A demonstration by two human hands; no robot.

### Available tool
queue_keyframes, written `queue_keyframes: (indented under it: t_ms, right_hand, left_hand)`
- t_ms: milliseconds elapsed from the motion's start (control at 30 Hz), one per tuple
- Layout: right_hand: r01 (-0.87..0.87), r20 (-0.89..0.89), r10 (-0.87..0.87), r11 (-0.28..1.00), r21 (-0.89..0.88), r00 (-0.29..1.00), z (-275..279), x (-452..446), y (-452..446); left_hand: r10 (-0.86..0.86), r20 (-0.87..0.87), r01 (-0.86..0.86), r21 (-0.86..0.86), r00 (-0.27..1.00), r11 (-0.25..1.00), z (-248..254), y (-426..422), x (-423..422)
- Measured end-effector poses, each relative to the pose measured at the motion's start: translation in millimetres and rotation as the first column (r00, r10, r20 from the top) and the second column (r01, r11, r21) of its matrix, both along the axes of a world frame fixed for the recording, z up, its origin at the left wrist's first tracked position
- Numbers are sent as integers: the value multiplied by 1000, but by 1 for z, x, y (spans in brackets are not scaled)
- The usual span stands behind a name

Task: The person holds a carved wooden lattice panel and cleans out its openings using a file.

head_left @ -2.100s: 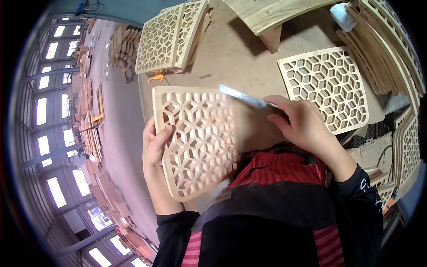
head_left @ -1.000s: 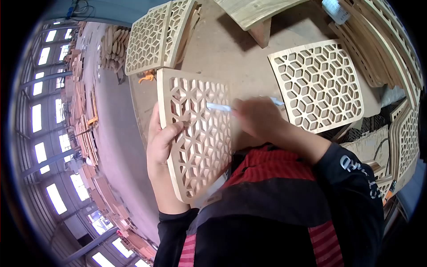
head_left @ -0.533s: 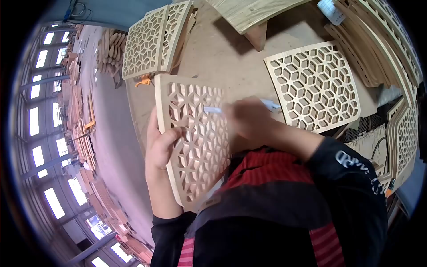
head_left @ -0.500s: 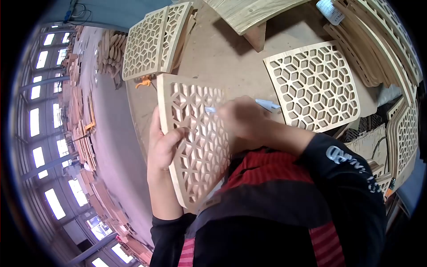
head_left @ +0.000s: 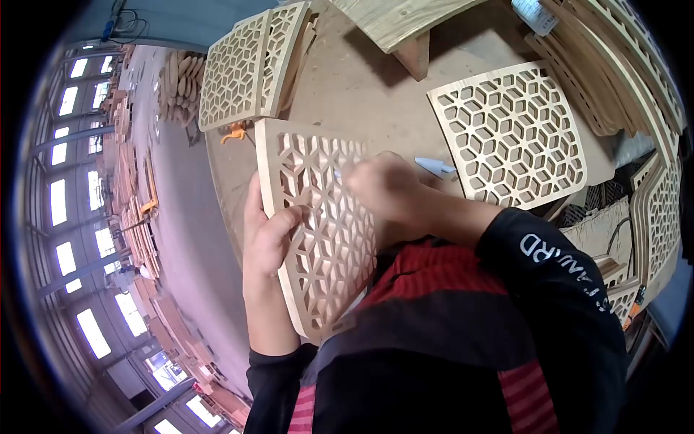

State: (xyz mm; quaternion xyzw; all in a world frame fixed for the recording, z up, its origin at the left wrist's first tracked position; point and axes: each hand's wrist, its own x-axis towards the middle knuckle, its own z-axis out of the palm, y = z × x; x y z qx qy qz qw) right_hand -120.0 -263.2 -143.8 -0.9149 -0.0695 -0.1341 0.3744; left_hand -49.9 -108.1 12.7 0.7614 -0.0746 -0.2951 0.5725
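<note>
My left hand grips the edge of a wooden lattice panel, its thumb on the front face and its fingers behind. The panel stands tilted upright, its lower end near my apron. At the panel's face, my right hand is closed and slightly blurred. A small pale-blue strip pokes out of its fingers, mostly hidden; I cannot make out its material. Behind that hand, a folded pale-blue piece lies on the table. A second lattice panel lies flat to the right.
Stacked lattice panels stand at the table's far left, an orange clamp-like tool beside them. A wooden board on a support is at the back. Curved wooden pieces and a white labelled container crowd the right.
My right hand has shifted slightly left and up along the panel's face, and less of the pale-blue strip shows. My left hand keeps its grip on the panel.
</note>
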Motion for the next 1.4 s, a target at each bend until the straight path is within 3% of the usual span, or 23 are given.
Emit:
queue_keyframes:
  t_ms: [67,133,233,333,433,500,633,700,900,933,1100,1267,1367,1400]
  right_hand:
    - [-24,-58,24,1000,4,998,-1,2,1]
    - [-61,-326,53,998,-15,944,19,-18,-14]
    - [-84,-473,44,995,-63,880,41,-28,-30]
    - [4,-219,-9,1000,-24,976,18,-20,-18]
    - [-25,1,25,990,-142,1000,4,2,-3]
    - [-33,-46,26,987,-159,999,6,1,-5]
    - [-6,-405,-32,996,-92,914,45,-35,-27]
    - [6,-456,-48,996,-93,889,49,-39,-30]
    - [14,-1,-14,999,48,1000,7,-12,-14]
    - [25,-2,-25,998,63,1000,3,-10,-12]
    - [-2,-380,-1,1000,-7,925,27,-32,-32]
    - [41,-55,-38,998,44,998,3,-10,-18]
    - [-2,63,0,999,42,998,0,-3,-17]
    - [8,-1,-8,998,57,1000,4,-10,-20]
  left_hand:
    - [11,-3,-11,7,1000,1000,-2,4,2]
    - [-9,-16,9,-6,1000,1000,-4,7,4]
    - [14,-27,-14,-3,1000,1000,1,-5,-2]
    - [5,-62,-10,-81,998,997,-2,-2,-1]
    - [-8,-17,7,-29,1000,1000,1,-14,-10]
    - [8,-15,-8,-4,1000,1000,-3,-3,-4]
    - [34,-26,-35,-44,999,998,-4,6,5]
    - [26,-31,-27,-45,999,999,-6,5,6]
    - [4,7,-4,-11,1000,1000,-4,-6,2]
    - [21,4,-21,-26,1000,999,-4,-5,2]
    - [41,42,-40,-30,998,999,-6,-7,1]
    - [11,-4,-11,-57,1000,998,-6,-17,-4]
    - [8,11,-8,-18,1000,1000,-4,-15,-4]
    - [15,10,-15,-23,1000,1000,-6,-11,0]
